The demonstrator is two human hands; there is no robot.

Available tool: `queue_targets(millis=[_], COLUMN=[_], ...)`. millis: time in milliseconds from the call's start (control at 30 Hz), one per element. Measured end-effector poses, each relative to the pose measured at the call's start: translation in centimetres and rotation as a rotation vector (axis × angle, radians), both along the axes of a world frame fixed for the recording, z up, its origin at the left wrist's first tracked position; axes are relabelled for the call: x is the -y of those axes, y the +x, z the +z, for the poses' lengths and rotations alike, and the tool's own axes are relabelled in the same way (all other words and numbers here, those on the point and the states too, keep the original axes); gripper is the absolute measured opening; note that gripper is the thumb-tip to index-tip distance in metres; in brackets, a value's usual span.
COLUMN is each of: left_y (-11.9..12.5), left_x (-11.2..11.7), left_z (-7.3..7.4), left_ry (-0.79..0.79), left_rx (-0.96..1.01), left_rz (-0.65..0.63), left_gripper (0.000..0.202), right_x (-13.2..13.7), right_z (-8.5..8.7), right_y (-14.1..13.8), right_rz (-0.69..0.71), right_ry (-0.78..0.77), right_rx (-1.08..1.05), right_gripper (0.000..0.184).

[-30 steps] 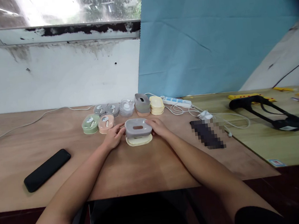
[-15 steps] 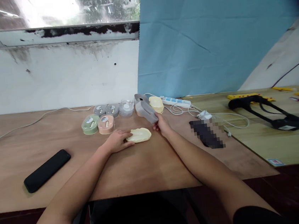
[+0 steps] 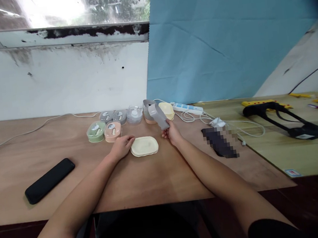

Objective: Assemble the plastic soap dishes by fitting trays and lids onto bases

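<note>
A cream oval tray [image 3: 144, 146] lies flat on the wooden table [image 3: 69, 181] in front of me. My left hand [image 3: 122, 145] rests at its left edge, fingers curled against the rim. My right hand [image 3: 171, 134] grips a grey oval lid [image 3: 158, 116] by its lower end and holds it tilted up above the table, right of the tray. Behind stand a stack of grey pieces [image 3: 147, 110] and a stack of cream trays [image 3: 167, 111].
Assembled boxes stand in a row behind: green [image 3: 96, 131], peach [image 3: 113, 131], two grey [image 3: 113, 115], one clear [image 3: 134, 114]. A black phone [image 3: 50, 180] lies left. A power strip [image 3: 189, 108], white cables, a blurred dark item [image 3: 220, 142] and a black strap [image 3: 286, 119] lie right.
My right hand lifted the grey lid off the cream tray and carried it up and to the right. The tray now lies flat, and my left hand stays at its left edge.
</note>
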State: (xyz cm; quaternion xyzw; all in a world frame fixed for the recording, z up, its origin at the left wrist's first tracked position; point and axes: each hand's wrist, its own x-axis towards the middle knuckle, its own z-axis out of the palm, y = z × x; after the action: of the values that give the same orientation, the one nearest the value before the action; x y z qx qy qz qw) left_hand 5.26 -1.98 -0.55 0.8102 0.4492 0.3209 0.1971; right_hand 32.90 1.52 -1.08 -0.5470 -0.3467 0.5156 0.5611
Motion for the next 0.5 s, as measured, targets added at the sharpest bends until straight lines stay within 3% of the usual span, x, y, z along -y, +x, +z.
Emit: queue_targets(millis=[167, 300, 500], left_y=[-0.3, -0.6, -0.4], left_x=[-0.2, -0.2, 0.4], left_z=[-0.3, -0.4, 0.3], left_ry=[0.031, 0.074, 0.160], left_rx=[0.038, 0.175, 0.169], left_rz=[0.022, 0.077, -0.037], left_gripper=[0.041, 0.061, 0.074], right_x=[0.0, 0.9, 2.8], right_z=[-0.1, 0.4, 1.0], right_y=[-0.2, -0.8, -2.2], right_rz=[0.024, 0.033, 0.172], right_ry=[-0.006, 0.041, 0.217], right_rx=[0.090, 0.212, 0.483], right_gripper=[0.042, 0.041, 0.046])
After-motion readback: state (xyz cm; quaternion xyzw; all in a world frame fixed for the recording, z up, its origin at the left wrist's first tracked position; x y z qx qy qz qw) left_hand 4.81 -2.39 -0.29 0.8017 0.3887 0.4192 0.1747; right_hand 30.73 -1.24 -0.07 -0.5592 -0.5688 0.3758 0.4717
